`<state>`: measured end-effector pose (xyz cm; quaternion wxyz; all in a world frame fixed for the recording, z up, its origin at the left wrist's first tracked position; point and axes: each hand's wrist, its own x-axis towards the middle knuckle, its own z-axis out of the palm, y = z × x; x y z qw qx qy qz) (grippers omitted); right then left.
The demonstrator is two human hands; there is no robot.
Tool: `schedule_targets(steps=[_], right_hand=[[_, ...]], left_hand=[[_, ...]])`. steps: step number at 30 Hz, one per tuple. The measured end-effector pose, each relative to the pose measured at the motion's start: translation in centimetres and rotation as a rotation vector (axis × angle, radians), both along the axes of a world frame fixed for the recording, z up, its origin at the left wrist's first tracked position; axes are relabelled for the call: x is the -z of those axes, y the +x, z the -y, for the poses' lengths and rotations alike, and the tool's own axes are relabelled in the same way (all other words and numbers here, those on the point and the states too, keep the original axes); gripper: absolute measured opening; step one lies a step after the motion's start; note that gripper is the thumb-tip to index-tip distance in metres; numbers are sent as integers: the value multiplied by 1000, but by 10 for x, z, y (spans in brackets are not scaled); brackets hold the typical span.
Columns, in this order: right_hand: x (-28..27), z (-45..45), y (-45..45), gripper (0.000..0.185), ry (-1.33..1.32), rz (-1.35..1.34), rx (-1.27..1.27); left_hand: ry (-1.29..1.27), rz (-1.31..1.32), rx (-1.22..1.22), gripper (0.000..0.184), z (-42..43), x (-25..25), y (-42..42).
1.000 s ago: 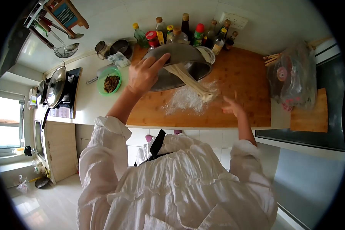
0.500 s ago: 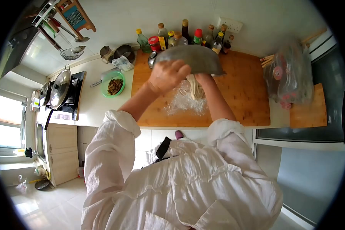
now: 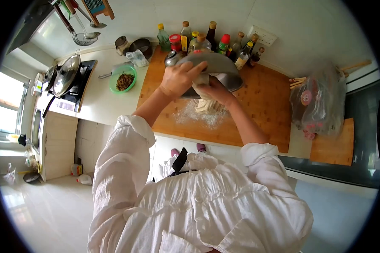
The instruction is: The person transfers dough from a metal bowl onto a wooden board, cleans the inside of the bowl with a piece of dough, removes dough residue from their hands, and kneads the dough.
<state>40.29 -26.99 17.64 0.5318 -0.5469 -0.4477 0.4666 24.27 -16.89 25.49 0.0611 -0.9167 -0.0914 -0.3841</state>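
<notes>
My left hand [image 3: 178,79] is closed on the rim of a metal bowl [image 3: 217,63], which is tipped on its side above the wooden board [image 3: 257,114]. At the bowl's mouth, my right hand [image 3: 217,90] has its fingers around soft, pale dough [image 3: 207,106]. The dough stretches from the bowl down onto the board, where its lower part lies in a patch of white flour [image 3: 185,114]. The bowl and my fingers hide part of the dough.
Several bottles and jars [image 3: 211,36] line the wall behind the bowl. Left of the board stand a green bowl of dark chopped food [image 3: 124,81], a dark pot [image 3: 141,47] and a lidded pan [image 3: 66,76]. A plastic bag [image 3: 321,99] is at the right.
The bowl has tilted further, so its inside shows. More dough has come down in a heap on the flour, and my right hand has moved up to the bowl's mouth. The view has shifted.
</notes>
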Motion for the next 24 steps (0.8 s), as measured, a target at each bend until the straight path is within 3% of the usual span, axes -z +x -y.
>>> schedule_targets(steps=[4,6,10,13,15,19,21,22,23,24], right_hand=[[-32,23,14,41,-82,206,-227],[-48,35,26,40,-75,616,-347],[-23,55,58,35,33,857,-402],[7,71,81,34,-99,971,-428],[27,88,85,41,-199,1225,-356],[78,103,94,57,-388,1225,-442],[93,114,99,58,-300,257,-28],[101,115,100,58,-298,254,-33],[106,121,107,60,-337,487,-41],[77,124,100,63,-394,846,-91]], left_hand=[[-39,8,-101,54,-7,4,0],[-82,-12,-154,58,-10,4,-9],[-135,24,-221,60,-9,5,-35],[-179,75,-376,60,-15,15,-59],[-198,100,-428,60,-14,25,-73],[-238,158,-560,62,-7,37,-95],[-226,177,-652,61,-6,38,-105],[-223,175,-657,61,-4,39,-111],[-215,165,-673,60,-3,39,-116],[-208,155,-686,59,-3,40,-119]])
